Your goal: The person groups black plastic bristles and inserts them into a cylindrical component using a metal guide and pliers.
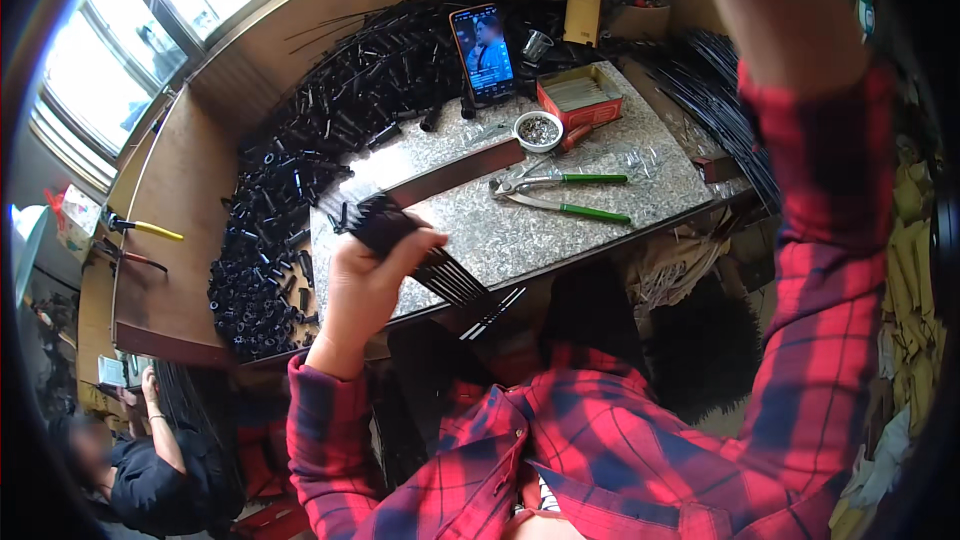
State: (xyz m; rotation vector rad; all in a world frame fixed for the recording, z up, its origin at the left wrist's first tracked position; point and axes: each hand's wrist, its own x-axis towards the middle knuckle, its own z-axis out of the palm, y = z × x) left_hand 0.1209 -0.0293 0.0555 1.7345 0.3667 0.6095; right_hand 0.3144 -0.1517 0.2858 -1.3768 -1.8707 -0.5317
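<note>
My left hand [368, 280] is closed around a bundle of thin black ribs [447, 277], which look like umbrella ribs. It is above the front left of a speckled stone slab [460, 225]. A blurred black part shows at the top of the bundle, and the pale tips point down to the right past the bench edge. My right forearm [800, 30] is raised high on the right, and the hand itself lies beyond the upper edge. Pliers with green handles [590, 180] lie spread on the slab, to the right of my left hand.
Black plastic tube parts [340, 100] heap at the back and left. A phone [482, 52] stands behind a white bowl of small metal pieces [538, 132] and a red box [580, 100]. Black rods [715, 90] lie at right. Another person [150, 470] sits at lower left.
</note>
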